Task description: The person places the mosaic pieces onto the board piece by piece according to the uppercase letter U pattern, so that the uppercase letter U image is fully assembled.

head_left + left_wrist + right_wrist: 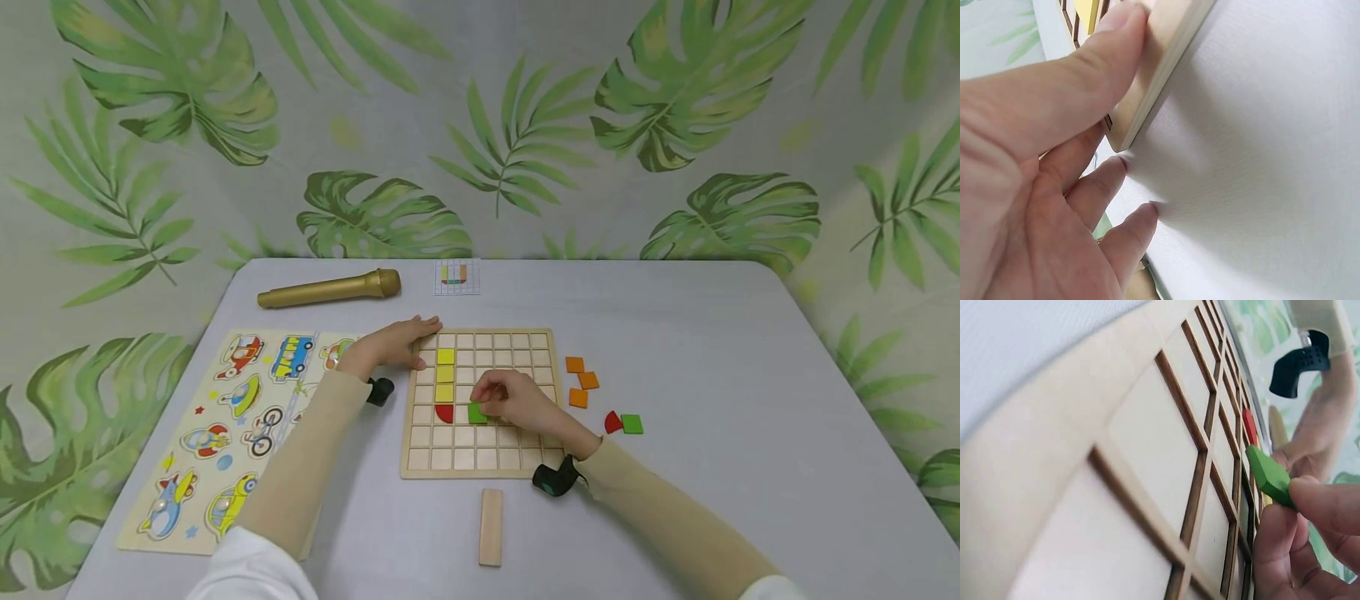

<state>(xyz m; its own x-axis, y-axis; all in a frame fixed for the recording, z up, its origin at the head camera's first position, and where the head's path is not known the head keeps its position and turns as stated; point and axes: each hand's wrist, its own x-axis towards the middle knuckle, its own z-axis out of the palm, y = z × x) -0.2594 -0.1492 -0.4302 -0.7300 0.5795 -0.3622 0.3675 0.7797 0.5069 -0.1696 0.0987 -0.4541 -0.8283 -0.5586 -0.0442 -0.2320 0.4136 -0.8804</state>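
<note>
While over grid (pixel 464 436), green tile (pixel 1267 474) in fingers (pixel 1329 503)

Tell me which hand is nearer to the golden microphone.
Left. The left hand is at the board's far left corner, below the microphone in the head view; the right hand is farther, over the board's middle.

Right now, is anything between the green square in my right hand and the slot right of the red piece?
Nothing visible stands between the green square in your right hand and that bare slot; the red piece lies beside it, and your left hand touches the edge of the board.
</note>
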